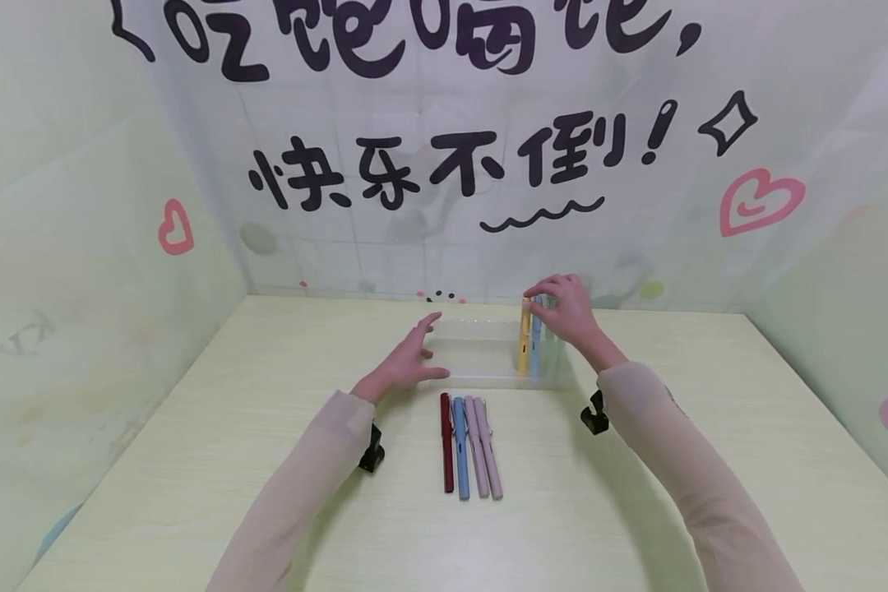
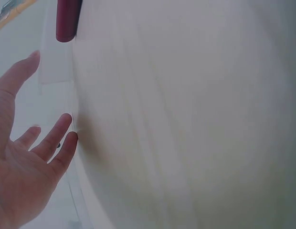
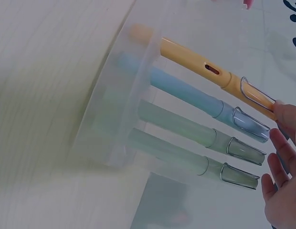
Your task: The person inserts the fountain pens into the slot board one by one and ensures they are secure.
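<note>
The wall [image 1: 429, 255] bears lettering [image 1: 244, 72] cut off above. On the pale table [image 1: 192, 460], the clear rack [image 1: 481, 381] shows faint edges. The left hand [image 1: 409, 360] spreads at its left end, gripping nothing; contact is unclear. The right hand [image 1: 571, 314] pinches a yellow pen [image 3: 191, 62] upright in the rack, beside a blue pen [image 3: 186, 93] and two green pens [image 3: 179, 124], lower ends blurred by plastic. Four more pens [image 1: 462, 448] lie in front.

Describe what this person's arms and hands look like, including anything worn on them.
The left sleeve and right sleeve are long and pale pinkish beige, ending near the wrists. A small, angular black fitting shows by each wrist. The left hand and right hand are bare, with no gloves showing.
</note>
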Motion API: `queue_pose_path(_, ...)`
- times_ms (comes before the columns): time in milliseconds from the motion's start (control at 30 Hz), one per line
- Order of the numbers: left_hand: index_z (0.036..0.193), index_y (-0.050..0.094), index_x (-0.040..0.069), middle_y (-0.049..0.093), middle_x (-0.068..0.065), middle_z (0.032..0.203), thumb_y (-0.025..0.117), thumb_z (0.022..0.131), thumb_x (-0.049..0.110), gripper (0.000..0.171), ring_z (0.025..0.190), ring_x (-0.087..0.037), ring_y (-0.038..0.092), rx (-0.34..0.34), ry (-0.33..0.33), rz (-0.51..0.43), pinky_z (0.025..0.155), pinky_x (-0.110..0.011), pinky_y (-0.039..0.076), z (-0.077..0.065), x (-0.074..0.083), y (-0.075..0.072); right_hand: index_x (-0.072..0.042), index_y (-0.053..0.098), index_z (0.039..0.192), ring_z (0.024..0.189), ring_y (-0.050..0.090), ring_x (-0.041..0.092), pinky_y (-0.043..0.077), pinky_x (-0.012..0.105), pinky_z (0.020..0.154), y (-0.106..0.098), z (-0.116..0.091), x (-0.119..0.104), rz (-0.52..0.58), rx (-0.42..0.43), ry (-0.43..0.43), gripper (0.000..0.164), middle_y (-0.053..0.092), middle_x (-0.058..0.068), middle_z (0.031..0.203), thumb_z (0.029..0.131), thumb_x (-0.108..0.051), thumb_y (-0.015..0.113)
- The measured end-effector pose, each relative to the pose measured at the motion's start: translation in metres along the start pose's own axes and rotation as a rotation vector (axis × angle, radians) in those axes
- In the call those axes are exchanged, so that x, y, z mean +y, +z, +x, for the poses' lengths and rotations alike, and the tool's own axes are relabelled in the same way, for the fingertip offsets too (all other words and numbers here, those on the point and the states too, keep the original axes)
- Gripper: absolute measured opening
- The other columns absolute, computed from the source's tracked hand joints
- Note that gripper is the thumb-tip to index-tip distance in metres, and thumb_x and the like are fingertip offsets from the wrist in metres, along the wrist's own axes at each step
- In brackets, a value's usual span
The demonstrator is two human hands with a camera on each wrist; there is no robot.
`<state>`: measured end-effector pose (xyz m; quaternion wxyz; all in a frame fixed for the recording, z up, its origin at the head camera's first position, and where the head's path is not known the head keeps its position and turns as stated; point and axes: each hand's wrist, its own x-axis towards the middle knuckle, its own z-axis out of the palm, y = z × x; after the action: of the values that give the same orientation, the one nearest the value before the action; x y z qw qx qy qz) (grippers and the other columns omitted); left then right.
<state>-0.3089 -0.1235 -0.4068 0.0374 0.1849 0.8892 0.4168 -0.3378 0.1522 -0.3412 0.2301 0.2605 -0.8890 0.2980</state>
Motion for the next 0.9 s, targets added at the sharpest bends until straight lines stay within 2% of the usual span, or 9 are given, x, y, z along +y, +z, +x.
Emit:
queue_pose_path(267,0.141,0.007,0.03,0.022,-0.015,0.139,0.075,0.07,0.017,0.099,0.102,-0.028,0.051,-0.002,0.0,-0.003,0.086,-0.042,0.041,-0.0001,0.0,0.0005,0.0,0.067,0.09,0.093,0.044,0.031,0.03,0.043,0.083,0.0023,0.0031,0.0018,0.001,-0.039,0.011,0.015,0.061,0.016,0.096,0.078,-0.008,0.065)
queue_pose_path(900,0.141,0.009,0.022,0.022,-0.018,0.139,0.075,0.07,0.016,0.097,0.102,-0.031,0.051,-0.015,0.026,-0.026,0.085,-0.042,0.041,-0.0007,-0.0001,-0.0018,0.001,0.066,0.096,0.098,0.045,0.031,0.029,0.044,0.087,0.0037,0.0058,0.0049,0.034,-0.089,0.06,0.018,0.06,0.017,0.1,0.081,-0.009,0.061)
